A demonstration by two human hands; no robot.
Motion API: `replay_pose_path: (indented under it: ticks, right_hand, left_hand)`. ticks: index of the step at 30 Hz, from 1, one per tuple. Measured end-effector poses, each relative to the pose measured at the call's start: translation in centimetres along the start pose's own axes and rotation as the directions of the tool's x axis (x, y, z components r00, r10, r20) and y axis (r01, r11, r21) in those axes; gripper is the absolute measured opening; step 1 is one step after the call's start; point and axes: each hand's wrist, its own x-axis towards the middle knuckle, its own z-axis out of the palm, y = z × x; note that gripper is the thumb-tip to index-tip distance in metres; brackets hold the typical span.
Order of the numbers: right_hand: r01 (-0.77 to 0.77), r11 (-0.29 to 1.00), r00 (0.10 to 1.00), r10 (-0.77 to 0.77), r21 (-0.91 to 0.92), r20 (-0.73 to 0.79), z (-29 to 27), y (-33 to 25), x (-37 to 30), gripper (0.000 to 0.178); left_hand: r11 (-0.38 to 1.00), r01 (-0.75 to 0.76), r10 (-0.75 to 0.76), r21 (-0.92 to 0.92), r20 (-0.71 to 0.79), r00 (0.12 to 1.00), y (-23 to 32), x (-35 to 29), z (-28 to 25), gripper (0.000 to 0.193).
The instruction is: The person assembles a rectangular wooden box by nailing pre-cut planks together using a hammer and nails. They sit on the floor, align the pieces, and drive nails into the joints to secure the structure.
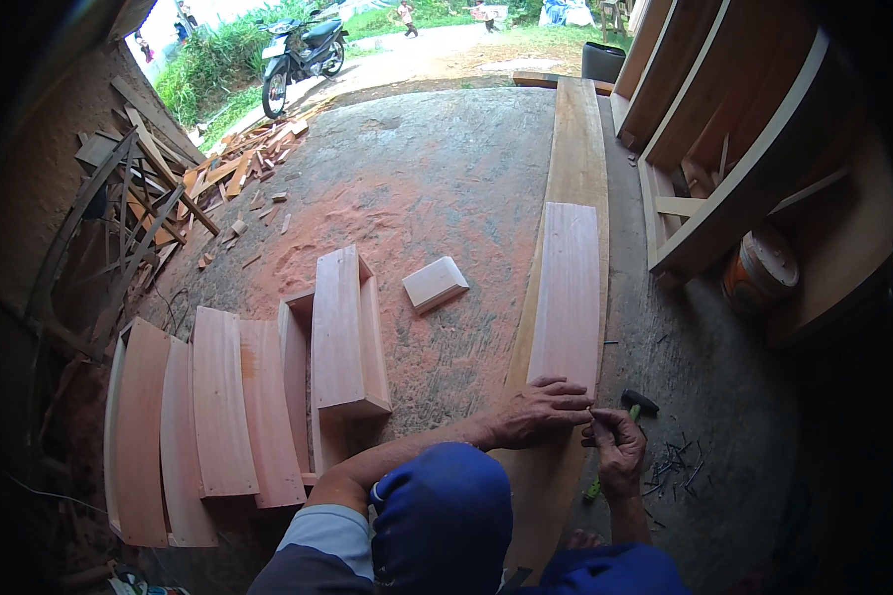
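A pale pinkish wooden board [569, 288] lies lengthwise on a long plank [575, 139]. Across the board's near end rests my left hand [541, 412], its fingers stretched out flat. My right hand [620, 451] is closed in a pinch at the board's near right corner, close to the left fingertips. What it pinches is too small to make out. Just beyond the right hand lies a hammer [640, 403] with a black head and a green handle, partly hidden by that hand. Several dark loose nails [677, 464] are scattered on the floor to its right.
Several wooden boxes [223, 397] stand at the left, one box [337, 327] leaning higher. A small wood block [435, 285] sits on the sawdust-covered floor [367, 213]. Scrap wood is heaped at far left. Large wooden frames [739, 159] and a bucket [762, 266] stand right. A motorcycle [303, 58] is outside.
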Motion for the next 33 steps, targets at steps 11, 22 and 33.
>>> replay_pose_path:
  ticks: [11,22,33]
  right_hand:
    - [-0.060,0.991,0.998,0.057,0.121,0.026,0.5,-0.6,0.3,0.014]
    - [-0.097,0.472,0.994,0.008,-0.876,-0.106,-5.8,11.3,-3.9,0.061]
    - [-0.591,0.806,0.791,0.567,-0.044,-0.231,-8.2,10.1,-2.0,0.035]
  left_hand:
    - [0.641,0.318,-0.487,-0.698,-0.050,0.872,2.7,1.5,-0.4,0.015]
    - [0.799,0.364,-0.515,-0.478,-0.232,0.825,-1.2,1.0,-0.4,0.011]
    - [0.880,0.312,-0.406,-0.358,-0.228,0.885,-1.0,1.8,0.4,0.011]
